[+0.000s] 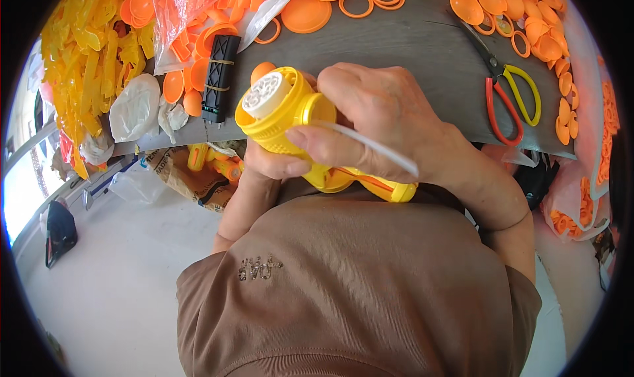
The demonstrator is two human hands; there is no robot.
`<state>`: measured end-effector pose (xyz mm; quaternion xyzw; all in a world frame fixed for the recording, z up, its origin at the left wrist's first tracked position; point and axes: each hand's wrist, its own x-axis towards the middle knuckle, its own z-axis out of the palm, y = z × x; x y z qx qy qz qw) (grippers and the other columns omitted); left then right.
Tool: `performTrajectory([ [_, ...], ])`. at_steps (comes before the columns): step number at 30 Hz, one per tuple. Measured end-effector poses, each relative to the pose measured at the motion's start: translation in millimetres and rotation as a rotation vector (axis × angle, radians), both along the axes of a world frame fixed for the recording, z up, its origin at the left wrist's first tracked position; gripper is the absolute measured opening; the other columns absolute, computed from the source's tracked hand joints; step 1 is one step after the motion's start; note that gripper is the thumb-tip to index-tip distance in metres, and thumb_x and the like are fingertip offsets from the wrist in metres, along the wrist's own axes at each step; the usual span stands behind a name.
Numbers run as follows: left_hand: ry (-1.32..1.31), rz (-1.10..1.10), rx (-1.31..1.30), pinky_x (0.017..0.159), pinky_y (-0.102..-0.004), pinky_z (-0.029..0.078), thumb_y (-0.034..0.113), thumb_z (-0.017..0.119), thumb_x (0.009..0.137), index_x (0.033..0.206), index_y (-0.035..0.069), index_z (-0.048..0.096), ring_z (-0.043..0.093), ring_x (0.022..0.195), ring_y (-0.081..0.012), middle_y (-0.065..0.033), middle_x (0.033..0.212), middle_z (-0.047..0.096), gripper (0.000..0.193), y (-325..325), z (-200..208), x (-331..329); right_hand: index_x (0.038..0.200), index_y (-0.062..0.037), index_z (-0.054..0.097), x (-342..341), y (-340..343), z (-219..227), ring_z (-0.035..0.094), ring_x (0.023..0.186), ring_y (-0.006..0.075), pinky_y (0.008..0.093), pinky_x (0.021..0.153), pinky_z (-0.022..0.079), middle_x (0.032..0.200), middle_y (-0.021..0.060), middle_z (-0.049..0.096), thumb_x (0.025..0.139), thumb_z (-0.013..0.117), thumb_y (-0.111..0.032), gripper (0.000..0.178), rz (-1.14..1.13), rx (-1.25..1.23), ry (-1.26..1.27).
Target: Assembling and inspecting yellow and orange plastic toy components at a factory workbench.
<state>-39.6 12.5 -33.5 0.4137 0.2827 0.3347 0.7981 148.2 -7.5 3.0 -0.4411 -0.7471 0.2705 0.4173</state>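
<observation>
A yellow plastic toy gun (272,130) is held up close to my body, its round open end tilted up and to the left. Inside that end sits a white round insert (267,94) with a pattern of holes. My left hand (269,161) is wrapped round the barrel from below, thumb across its near side. With thumb and fingers closed, my right hand (380,103) grips the toy's right side. A thin white strip (380,151) runs from beside the right thumb toward the lower right. The handle, with an orange part, points down and right; my hands hide the toy's middle.
Scissors (503,99) with red and yellow handles lie on the grey table (409,40), right. A black part (220,79) bound with rubber bands lies left. Orange discs (306,13) and rings, yellow pieces (86,60) and plastic bags surround it. A brown bag (191,182) sits below the edge.
</observation>
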Motion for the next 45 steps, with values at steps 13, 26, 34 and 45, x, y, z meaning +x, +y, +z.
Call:
performTrajectory([
  [13,-0.339,0.161,0.193,0.069,-0.0445,0.054,0.022,0.074,0.050,0.118,0.000,0.036,0.061,0.086,-0.0385,-0.0190,0.098,0.054,0.081,22,16,-7,0.126,0.0044,0.041,42,-49,6,0.061,0.089,0.0241,0.0329,0.079,0.048,0.102,0.0154,0.058,0.054,0.072,-0.067,0.106,0.188,-0.475,0.173],
  [26,-0.412,0.104,0.427,0.078,-0.0475,0.051,0.027,0.084,0.054,0.125,0.007,0.033,0.058,0.091,-0.0365,-0.0141,0.104,0.052,0.089,29,33,-7,0.103,0.0097,0.052,14,-21,-1,0.055,0.049,0.0193,0.0288,0.043,0.044,0.069,0.0104,0.057,0.078,0.067,-0.040,0.058,0.091,0.316,0.158],
  [34,-0.628,0.049,0.393,0.082,-0.0528,0.049,0.022,0.085,0.052,0.125,0.007,0.032,0.057,0.098,-0.0404,-0.0179,0.105,0.052,0.092,45,13,4,0.110,0.0094,0.047,26,-18,2,0.051,0.048,0.0209,0.0315,0.042,0.041,0.071,0.0107,0.057,0.074,0.069,-0.055,0.077,0.130,0.349,0.048],
  [45,-0.588,0.068,0.512,0.079,-0.0495,0.052,0.033,0.089,0.054,0.122,0.012,0.035,0.054,0.104,-0.0411,-0.0159,0.103,0.053,0.089,50,10,18,0.114,0.0074,0.042,32,-16,3,0.051,0.050,0.0204,0.0316,0.042,0.040,0.073,0.0106,0.054,0.066,0.066,-0.065,0.090,0.162,0.340,0.067],
])
